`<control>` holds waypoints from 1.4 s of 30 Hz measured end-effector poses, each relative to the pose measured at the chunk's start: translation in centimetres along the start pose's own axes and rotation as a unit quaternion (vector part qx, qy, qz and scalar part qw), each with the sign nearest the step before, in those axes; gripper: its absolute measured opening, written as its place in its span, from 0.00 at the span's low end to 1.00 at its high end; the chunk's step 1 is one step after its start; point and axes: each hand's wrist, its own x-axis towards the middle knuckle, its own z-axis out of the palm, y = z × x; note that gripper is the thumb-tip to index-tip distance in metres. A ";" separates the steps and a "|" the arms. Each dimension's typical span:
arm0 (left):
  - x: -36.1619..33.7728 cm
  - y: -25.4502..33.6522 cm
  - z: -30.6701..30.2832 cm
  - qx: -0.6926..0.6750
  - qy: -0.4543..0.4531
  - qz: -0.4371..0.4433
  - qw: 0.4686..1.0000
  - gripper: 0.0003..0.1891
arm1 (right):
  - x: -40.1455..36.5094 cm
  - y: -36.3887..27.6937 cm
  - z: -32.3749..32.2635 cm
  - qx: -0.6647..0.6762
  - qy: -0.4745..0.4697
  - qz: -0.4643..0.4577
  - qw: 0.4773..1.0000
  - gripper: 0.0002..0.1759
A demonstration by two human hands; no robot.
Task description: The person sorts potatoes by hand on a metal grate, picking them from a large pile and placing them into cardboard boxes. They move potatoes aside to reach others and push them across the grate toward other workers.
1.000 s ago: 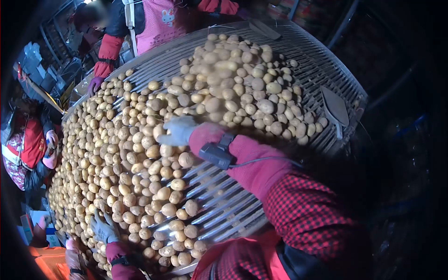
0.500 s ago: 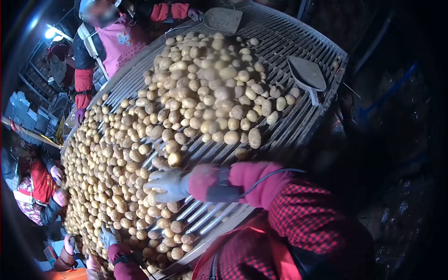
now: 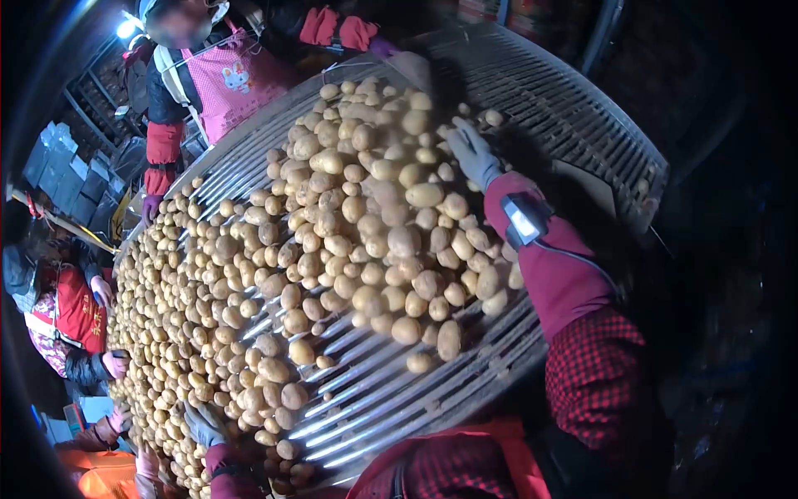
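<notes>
My right hand [image 3: 474, 154], in a grey glove, reaches to the far right side of the heaped potatoes [image 3: 366, 208]. Its fingers are stretched out and hold nothing; a few potatoes lie beside them. A small device [image 3: 525, 219] with a cable is strapped to that wrist. Lower left, my left hand [image 3: 204, 426], also gloved, rests with extended fingers on the spread potatoes [image 3: 183, 333]. All the potatoes lie on a slatted metal table [image 3: 374, 391]. Part of a flat scoop [image 3: 586, 183] shows behind my right forearm.
Across the table stands a person in a pink apron [image 3: 241, 83], one hand at another scoop [image 3: 411, 71]. At the left, a person in a red apron [image 3: 79, 308] has hands by the potatoes. An orange garment [image 3: 104, 474] shows lower left. The table has a raised rim [image 3: 644, 137].
My right hand has swung from the near middle of the potatoes to the far right of the heap. The heap appears lower in view. The far scoop has turned and is partly shadowed.
</notes>
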 end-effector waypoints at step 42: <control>-0.1 -0.2 1.9 -0.052 0.089 0.003 0.995 0.30 | -18.6 -9.4 35.0 0.104 -0.419 -0.061 0.900 0.46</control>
